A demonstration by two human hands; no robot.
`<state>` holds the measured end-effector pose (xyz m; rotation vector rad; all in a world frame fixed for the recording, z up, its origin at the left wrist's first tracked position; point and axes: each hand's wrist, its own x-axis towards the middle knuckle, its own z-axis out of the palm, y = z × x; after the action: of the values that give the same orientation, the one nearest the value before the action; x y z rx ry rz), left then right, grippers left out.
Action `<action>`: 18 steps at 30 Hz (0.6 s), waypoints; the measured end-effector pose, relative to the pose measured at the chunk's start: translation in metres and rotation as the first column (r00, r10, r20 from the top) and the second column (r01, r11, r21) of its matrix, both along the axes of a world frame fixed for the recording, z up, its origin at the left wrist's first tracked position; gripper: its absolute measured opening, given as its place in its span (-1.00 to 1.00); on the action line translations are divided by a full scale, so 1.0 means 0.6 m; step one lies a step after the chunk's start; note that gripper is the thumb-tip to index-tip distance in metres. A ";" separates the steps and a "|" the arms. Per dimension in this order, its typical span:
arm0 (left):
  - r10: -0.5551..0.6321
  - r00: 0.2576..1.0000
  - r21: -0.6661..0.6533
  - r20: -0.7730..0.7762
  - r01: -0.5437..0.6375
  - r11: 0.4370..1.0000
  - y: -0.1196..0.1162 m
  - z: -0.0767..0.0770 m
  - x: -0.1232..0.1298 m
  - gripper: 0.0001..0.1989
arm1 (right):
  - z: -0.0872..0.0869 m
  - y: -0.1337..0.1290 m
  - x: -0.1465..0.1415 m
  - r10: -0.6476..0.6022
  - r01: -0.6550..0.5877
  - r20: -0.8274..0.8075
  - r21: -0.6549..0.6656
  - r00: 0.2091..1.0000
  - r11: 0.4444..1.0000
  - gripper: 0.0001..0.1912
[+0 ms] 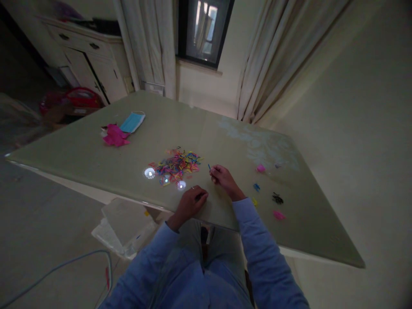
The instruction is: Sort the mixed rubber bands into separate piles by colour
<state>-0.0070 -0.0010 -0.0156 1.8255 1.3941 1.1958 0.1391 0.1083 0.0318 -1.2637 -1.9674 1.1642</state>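
Observation:
A mixed pile of small colourful bands (178, 165) lies in the middle of the table. My right hand (220, 176) is just right of it, fingers pinched on a small blue band (209, 166) that sticks up. My left hand (194, 199) rests near the table's front edge below the pile, its fingers curled; what it holds, if anything, is hidden. On the right lie small sorted clusters: pink (260, 168), blue (256, 187), black (277, 198), yellow (254, 201) partly behind my right sleeve, and another pink one (279, 215).
A blue face mask (132, 122) and a crumpled pink item (116, 135) lie at the table's left. The glossy green table (154, 107) reflects lights near the pile. Beyond stand a white cabinet (86, 60) and curtains; a white box (127, 223) is on the floor.

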 end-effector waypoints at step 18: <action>0.038 0.997 0.012 -0.072 -0.037 0.999 0.006 -0.016 -0.004 -0.81 | 0.079 -0.189 0.135 -0.313 0.057 -0.613 -0.399 0.726 0.915 -0.69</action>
<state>-0.0093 0.0028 -0.0250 1.8745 1.4705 1.1690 0.2203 -0.0052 0.0789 -0.9683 -1.0962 1.6322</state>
